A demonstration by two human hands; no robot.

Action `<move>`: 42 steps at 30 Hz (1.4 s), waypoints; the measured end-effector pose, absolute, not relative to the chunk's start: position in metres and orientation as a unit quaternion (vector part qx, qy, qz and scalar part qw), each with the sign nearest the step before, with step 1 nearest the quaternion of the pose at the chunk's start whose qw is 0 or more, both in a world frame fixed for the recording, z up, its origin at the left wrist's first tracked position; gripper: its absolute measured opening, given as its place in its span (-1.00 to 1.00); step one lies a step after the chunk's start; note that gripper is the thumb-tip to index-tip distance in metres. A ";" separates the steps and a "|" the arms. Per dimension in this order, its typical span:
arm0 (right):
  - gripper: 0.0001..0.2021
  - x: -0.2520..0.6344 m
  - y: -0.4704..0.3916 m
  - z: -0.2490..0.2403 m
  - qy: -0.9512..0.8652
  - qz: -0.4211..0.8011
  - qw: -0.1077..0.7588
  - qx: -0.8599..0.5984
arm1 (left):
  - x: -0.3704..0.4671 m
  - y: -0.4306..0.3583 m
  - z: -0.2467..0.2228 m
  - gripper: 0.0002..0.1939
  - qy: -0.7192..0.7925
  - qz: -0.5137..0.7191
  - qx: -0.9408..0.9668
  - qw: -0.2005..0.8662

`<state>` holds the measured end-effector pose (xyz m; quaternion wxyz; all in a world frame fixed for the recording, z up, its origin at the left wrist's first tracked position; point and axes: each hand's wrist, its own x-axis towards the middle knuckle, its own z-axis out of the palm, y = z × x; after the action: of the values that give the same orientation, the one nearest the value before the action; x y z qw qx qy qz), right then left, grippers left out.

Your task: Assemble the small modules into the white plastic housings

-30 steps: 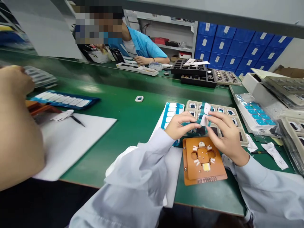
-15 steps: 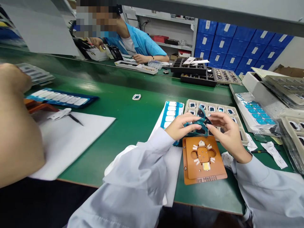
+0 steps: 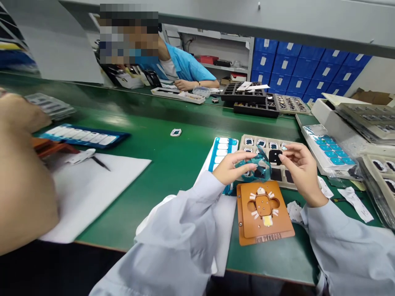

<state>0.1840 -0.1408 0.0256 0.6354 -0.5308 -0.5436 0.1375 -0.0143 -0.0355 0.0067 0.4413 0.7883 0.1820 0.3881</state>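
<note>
Between thumb and fingers, my left hand (image 3: 236, 166) grips a crumpled teal plastic film (image 3: 262, 169). My right hand (image 3: 299, 169) pinches a small black rounded-square panel (image 3: 275, 157) by its right edge, just apart from the film. Both hands hover over a beige tray (image 3: 247, 137) whose cells hold white-framed parts and dark pieces. Below them on the bench lies an orange fixture plate (image 3: 247, 230) with a recessed middle, white strips around it and a yellow patch.
A sheet of white labels on blue backing (image 3: 222, 149) lies left of the tray. One white-framed part (image 3: 175, 132) sits alone on the green bench (image 3: 160, 176). At left is a co-worker's arm (image 3: 27, 189); another person in blue (image 3: 188, 65) sits opposite. Trays stack at right.
My right hand has drawn the black panel out to the right, away from the teal film. The film stays in my left hand. The view has tilted slightly.
</note>
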 end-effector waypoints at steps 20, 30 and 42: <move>-0.84 0.181 -0.180 0.044 -0.670 0.081 0.493 -0.549 | -0.045 0.029 -0.013 -0.71 0.605 0.272 0.681 0.310; -0.63 0.201 -0.202 0.028 -0.800 0.092 0.358 -0.473 | -0.038 0.001 -0.013 -0.74 0.554 0.175 0.793 0.185; -0.70 0.203 -0.199 0.024 -0.835 -0.078 0.362 -0.406 | -0.031 -0.017 -0.009 -0.80 0.260 0.151 0.932 0.204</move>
<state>0.2032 -0.1990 0.0240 0.3620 -0.4064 -0.8353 -0.0784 -0.0312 -0.0174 -0.0088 0.2037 0.9315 0.2604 0.1515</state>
